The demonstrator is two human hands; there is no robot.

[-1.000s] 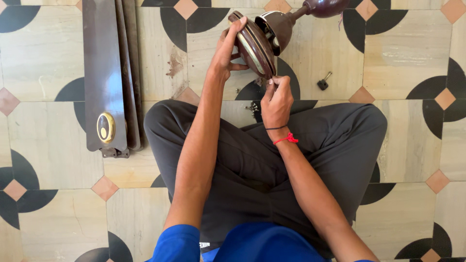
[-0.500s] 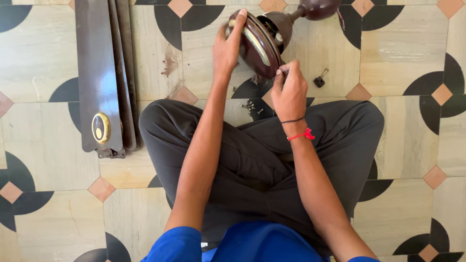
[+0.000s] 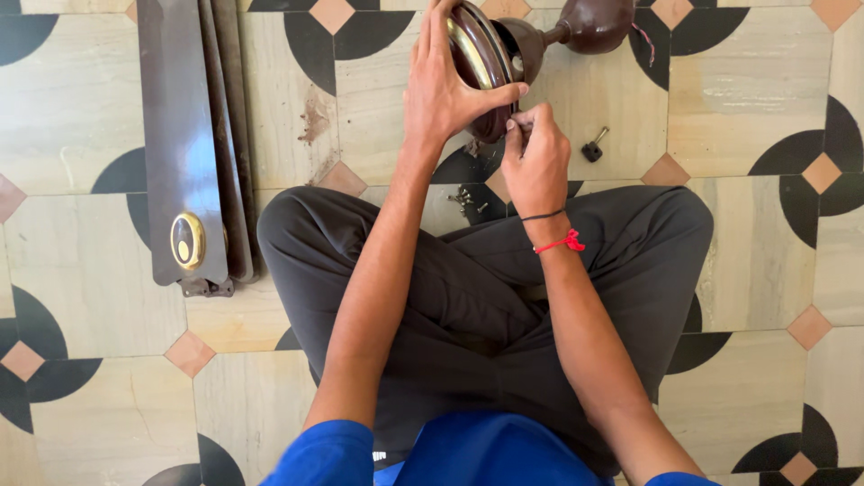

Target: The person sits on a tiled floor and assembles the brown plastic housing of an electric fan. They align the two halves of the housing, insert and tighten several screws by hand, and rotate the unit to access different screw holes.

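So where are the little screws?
In the head view, the small screws lie on the floor tile just ahead of the crossed legs, under the fan motor and left of the right hand.

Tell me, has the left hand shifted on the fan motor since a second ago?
Yes. The left hand has slid from the fan motor's left edge across its face, toward the small dark fitting on the floor.

The left hand (image 3: 445,94) grips the brown fan motor (image 3: 481,63) on edge while the right hand (image 3: 535,162) pinches at its lower rim.
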